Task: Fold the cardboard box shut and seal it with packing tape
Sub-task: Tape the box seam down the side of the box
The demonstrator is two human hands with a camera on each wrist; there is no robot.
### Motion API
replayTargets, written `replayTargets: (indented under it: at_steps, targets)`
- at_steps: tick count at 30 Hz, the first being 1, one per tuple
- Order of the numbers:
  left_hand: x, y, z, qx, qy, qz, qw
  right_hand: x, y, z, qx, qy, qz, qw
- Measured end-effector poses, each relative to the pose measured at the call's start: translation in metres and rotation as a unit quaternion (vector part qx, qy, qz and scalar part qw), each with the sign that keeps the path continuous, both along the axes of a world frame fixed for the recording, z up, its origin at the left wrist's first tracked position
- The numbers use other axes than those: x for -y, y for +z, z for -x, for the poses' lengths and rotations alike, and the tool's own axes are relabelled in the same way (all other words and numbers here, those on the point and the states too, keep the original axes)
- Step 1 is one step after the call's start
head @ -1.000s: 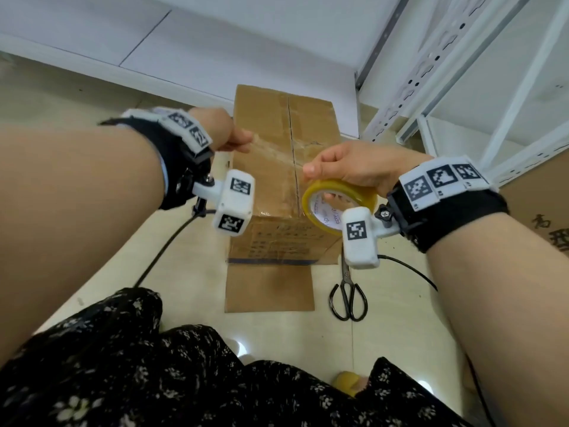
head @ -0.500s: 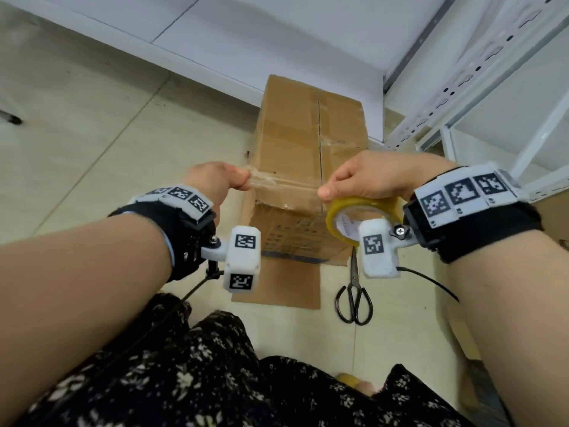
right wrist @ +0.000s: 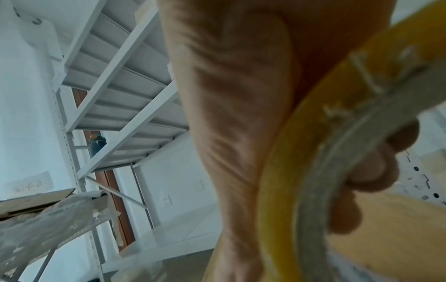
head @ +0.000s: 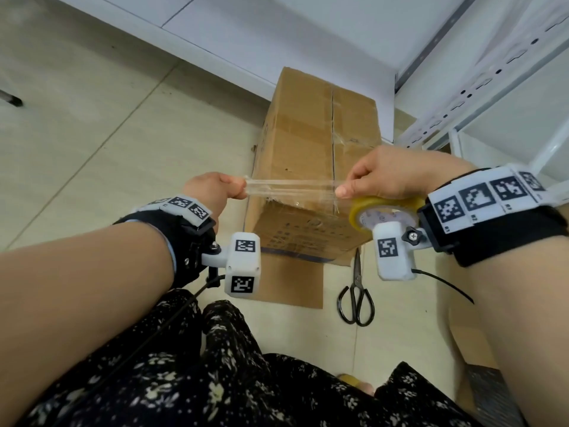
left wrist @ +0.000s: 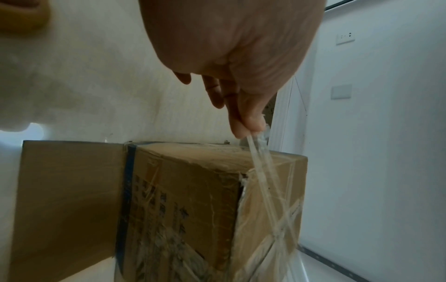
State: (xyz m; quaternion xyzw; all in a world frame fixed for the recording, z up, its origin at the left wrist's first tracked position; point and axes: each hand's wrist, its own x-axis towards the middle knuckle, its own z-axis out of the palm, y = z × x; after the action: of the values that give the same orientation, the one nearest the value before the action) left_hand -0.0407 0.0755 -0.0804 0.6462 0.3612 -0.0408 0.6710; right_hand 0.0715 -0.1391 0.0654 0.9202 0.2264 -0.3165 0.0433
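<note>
A brown cardboard box (head: pixel 311 149) stands on the floor, its top flaps folded shut along a centre seam, with old clear tape across it. My left hand (head: pixel 238 188) pinches the free end of a clear tape strip (head: pixel 289 189) stretched above the box's near edge. In the left wrist view the hand (left wrist: pixel 246 126) pinches that strip (left wrist: pixel 263 181) over the box (left wrist: pixel 188 200). My right hand (head: pixel 369 183) grips the yellow tape roll (head: pixel 385 211), thumb on the strip. The right wrist view shows fingers (right wrist: pixel 371 171) curled through the roll (right wrist: pixel 313 171).
Black scissors (head: pixel 355 295) lie on the tiled floor right of a flat cardboard piece (head: pixel 289 285) in front of the box. A white metal shelving rack (head: pixel 492 87) stands at the right, a white wall panel behind the box. My patterned skirt (head: pixel 215 380) fills the foreground.
Both hands have moved nearer to me, from over the middle of the box to above its near edge. The strip between them is longer and pulled taut.
</note>
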Motion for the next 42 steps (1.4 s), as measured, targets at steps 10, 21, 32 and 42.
replayTargets:
  at_steps: [10,21,32,42]
  targets:
    - [0.000,-0.012,0.008,-0.004,-0.001,0.060,0.998,0.002,-0.015,0.004,-0.010,-0.022,-0.008,1.000]
    - [0.000,-0.015,0.008,-0.028,0.029,0.084,0.996,-0.003,-0.023,0.001,-0.025,-0.034,-0.010,0.999]
    - [0.004,-0.014,0.000,-0.040,-0.016,0.068,0.997,-0.006,-0.025,0.001,0.003,-0.026,0.017,1.000]
    - [0.010,-0.027,0.008,-0.005,-0.026,0.054,0.998,-0.009,-0.035,0.003,0.009,-0.031,0.057,0.998]
